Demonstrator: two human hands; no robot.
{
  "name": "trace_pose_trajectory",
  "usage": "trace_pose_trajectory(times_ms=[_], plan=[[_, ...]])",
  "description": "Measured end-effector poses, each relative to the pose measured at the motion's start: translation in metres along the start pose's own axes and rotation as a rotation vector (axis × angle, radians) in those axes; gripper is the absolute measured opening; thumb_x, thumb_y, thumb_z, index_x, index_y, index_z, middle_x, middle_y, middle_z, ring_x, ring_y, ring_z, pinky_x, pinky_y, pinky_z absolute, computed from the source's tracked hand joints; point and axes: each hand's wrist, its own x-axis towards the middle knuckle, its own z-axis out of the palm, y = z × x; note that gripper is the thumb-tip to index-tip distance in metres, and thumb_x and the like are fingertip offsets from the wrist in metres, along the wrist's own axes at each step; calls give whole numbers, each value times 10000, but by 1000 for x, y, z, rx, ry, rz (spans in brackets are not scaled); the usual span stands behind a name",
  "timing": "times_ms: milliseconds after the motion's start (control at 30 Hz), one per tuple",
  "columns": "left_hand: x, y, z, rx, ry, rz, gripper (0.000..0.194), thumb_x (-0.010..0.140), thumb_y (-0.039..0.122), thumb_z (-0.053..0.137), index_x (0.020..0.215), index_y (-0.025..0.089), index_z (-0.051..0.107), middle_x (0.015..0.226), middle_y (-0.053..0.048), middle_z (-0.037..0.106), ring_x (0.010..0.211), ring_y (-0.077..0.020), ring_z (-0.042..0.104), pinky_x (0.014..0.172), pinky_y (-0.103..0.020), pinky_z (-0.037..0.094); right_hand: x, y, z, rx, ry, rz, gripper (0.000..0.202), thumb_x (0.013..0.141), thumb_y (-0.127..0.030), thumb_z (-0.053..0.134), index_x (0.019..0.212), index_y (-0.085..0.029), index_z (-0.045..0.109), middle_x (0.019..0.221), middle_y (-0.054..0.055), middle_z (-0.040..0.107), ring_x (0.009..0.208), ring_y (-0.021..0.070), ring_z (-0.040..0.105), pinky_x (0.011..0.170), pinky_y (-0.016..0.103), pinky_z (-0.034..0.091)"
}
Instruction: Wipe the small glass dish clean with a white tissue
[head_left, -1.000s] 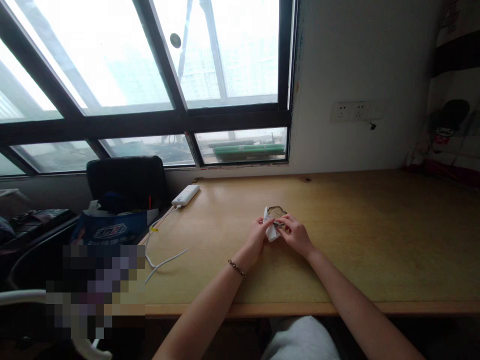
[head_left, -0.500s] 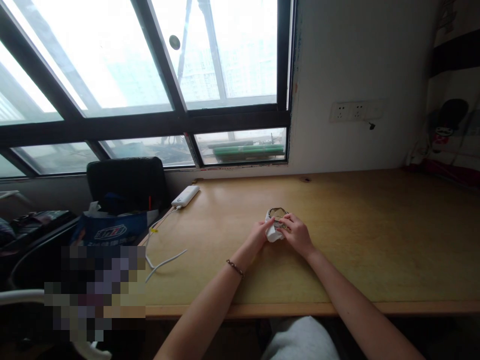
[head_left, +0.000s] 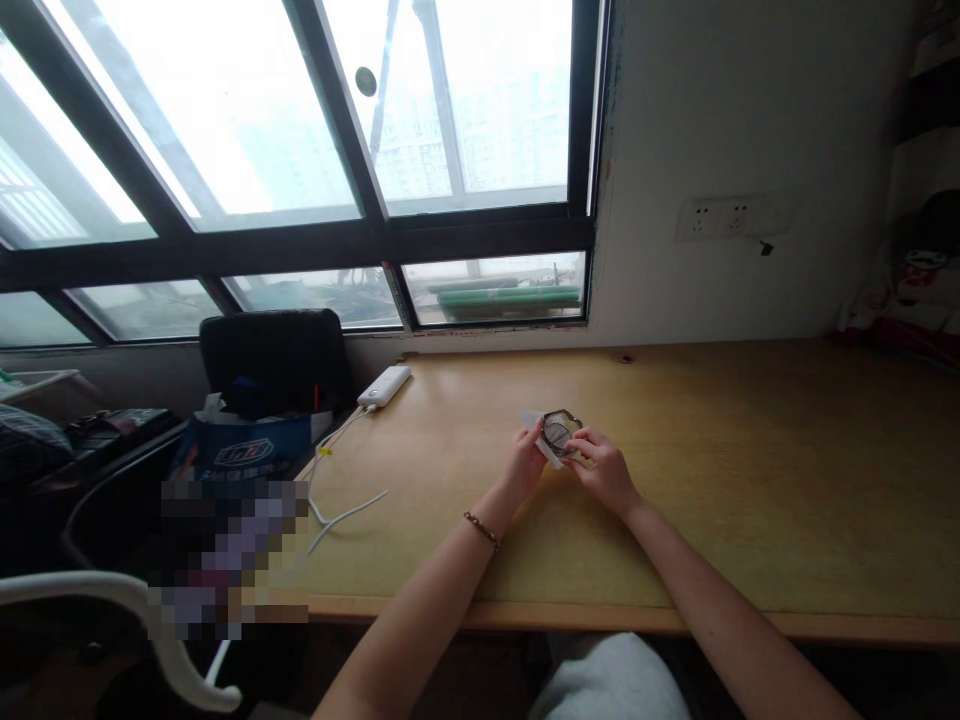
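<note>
A pair of glasses (head_left: 559,432) with thin dark frames is held just above the wooden desk (head_left: 750,480), near its middle. My right hand (head_left: 606,473) grips the glasses from the right side. My left hand (head_left: 525,463) pinches a small white wipe (head_left: 545,441) against the left lens. A thin bracelet circles my left wrist. Both forearms reach in from the bottom edge.
A white power bank (head_left: 385,385) lies at the desk's back left, with a white cable (head_left: 337,510) trailing off the left edge. A black chair (head_left: 274,362) holding a blue bag (head_left: 244,450) stands to the left. Wall sockets (head_left: 731,217) sit above the desk.
The wipe, bunched around the glasses earlier, is now flatter behind the left lens, and the lens shows more. The camera has shifted slightly left, so everything sits a little further right.
</note>
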Motion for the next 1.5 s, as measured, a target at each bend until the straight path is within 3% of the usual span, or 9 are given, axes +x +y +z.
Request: trace_pose_trajectory(times_ms=[233,467,733,833,1067,1167,1233,1367,1500], plan=[[-3,6,0,-148,-68,-195,577,764,547,351,1055,78,518,1000,-148,583,880,-257,552,765,-366,414,-1,-7,-3,9,-24,-42,112,696,-208,561,807,-198,566,848,47,533,787,181,518,720,301,419],[-2,4,1,-270,11,-291,511,775,516,347,917,83,578,855,-106,625,758,-207,572,697,-311,430,-2,-12,0,14,-33,-104,120,716,-224,546,835,-206,550,895,49,536,861,194,506,772,317,405],[5,-4,-7,-205,102,-357,618,728,624,314,848,79,581,770,-106,624,675,-207,572,626,-317,445,-2,-11,1,-32,-39,-115,130,732,-213,522,859,-196,536,896,59,538,859,198,504,766,325,411],[7,-6,-12,-126,115,-357,649,708,659,300,845,86,572,738,-100,615,594,-189,562,534,-295,442,-1,-9,0,-61,-45,-122,142,729,-202,522,871,-196,532,913,60,537,874,202,498,777,330,408],[3,-3,-10,22,-4,-348,651,708,675,257,753,97,555,471,-23,494,329,-66,361,304,-166,215,3,3,-3,-122,7,-90,149,745,-195,498,892,-203,518,950,63,530,919,208,484,814,335,394],[-1,2,-5,88,-108,-354,646,725,649,268,704,74,562,361,15,385,293,-54,284,291,-167,177,10,23,-11,-209,81,-36,150,740,-196,499,889,-198,519,947,73,529,913,219,484,803,347,392],[-5,7,-1,99,-124,-294,549,749,570,351,734,68,570,390,6,421,319,-57,332,312,-165,227,16,45,-21,-282,100,-5,139,734,-192,500,871,-192,523,937,75,532,908,225,484,792,348,390],[-9,12,5,85,-35,-204,278,720,325,523,856,87,570,645,-63,592,543,-117,541,511,-211,419,33,106,-55,-387,82,59,131,717,-194,508,845,-179,532,895,63,542,869,206,501,757,320,395],[-10,10,6,57,-25,-249,286,668,187,538,937,91,559,866,-112,615,745,-187,585,701,-302,448,45,171,-96,-474,58,158,130,695,-202,517,818,-176,549,880,51,546,825,184,516,715,295,398]])
